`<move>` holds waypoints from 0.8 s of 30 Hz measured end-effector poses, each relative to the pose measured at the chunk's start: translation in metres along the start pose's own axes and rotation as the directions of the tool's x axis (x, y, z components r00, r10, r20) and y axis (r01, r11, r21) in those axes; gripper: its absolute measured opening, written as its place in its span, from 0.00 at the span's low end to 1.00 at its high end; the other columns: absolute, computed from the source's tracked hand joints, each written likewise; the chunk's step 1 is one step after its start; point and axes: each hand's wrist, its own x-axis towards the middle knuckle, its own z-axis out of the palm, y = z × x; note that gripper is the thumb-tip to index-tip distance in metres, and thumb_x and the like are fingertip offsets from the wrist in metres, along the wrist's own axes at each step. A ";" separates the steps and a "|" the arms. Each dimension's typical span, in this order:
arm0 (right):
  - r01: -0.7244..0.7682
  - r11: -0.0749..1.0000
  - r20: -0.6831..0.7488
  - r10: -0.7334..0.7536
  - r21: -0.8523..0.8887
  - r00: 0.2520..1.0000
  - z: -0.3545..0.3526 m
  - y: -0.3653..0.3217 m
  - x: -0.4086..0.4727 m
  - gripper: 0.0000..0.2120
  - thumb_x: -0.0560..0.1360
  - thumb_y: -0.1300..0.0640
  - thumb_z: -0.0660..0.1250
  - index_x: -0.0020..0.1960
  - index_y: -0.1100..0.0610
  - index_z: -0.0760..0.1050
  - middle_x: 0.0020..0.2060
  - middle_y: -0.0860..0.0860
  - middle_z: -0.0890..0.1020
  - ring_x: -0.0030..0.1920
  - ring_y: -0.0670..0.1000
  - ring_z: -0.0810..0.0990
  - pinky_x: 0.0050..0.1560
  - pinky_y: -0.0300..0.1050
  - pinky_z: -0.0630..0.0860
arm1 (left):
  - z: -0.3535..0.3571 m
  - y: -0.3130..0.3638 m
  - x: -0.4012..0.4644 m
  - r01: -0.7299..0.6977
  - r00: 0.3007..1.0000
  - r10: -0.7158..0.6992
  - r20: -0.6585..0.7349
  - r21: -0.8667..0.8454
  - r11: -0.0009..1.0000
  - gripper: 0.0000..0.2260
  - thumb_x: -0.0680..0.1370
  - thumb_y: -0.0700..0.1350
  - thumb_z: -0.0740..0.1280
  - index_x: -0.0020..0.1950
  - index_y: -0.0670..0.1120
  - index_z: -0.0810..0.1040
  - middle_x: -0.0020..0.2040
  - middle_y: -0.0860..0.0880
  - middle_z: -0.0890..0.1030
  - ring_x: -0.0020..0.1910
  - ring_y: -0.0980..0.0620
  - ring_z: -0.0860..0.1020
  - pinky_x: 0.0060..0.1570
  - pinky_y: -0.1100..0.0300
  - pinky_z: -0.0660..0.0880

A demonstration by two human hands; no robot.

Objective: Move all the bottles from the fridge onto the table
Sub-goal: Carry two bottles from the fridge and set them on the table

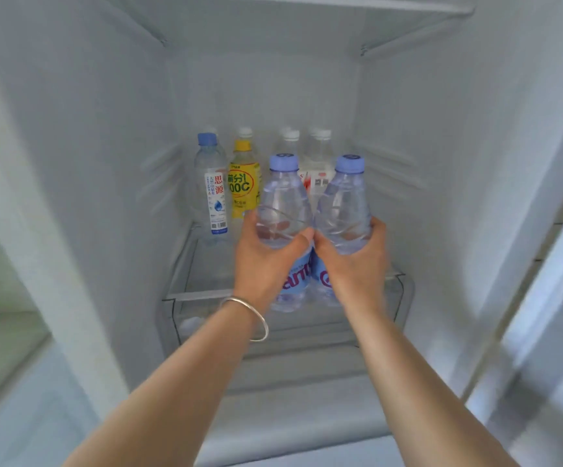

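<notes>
Both hands are clamped on bottles at the front edge of the fridge shelf [205, 293]: the left hand [266, 261] holds one blue-capped bottle [285, 200], the right hand [350, 261] its twin [344, 200]. They look full of water, so heavy and perhaps slippery; the mid-body grip seems sensible. Behind stand a yellow bottle [243, 183], a clear labelled bottle [211, 187] and others.

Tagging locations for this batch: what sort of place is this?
Inside an open fridge, likely domestic: white ribbed walls, a glass shelf, bottled drinks at the back such as a yellow-labelled bottle, and a clear drawer below.
</notes>
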 end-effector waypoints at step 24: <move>-0.473 0.810 -0.722 0.092 -0.347 0.686 -0.393 -0.126 -0.382 0.28 0.55 0.39 0.71 0.51 0.44 0.68 0.39 0.40 0.77 0.39 0.40 0.77 0.36 0.27 0.66 | 0.053 0.087 -0.448 0.286 0.625 -0.129 0.770 -0.073 0.956 0.17 0.64 0.56 0.76 0.46 0.59 0.72 0.45 0.58 0.79 0.41 0.59 0.80 0.36 0.69 0.75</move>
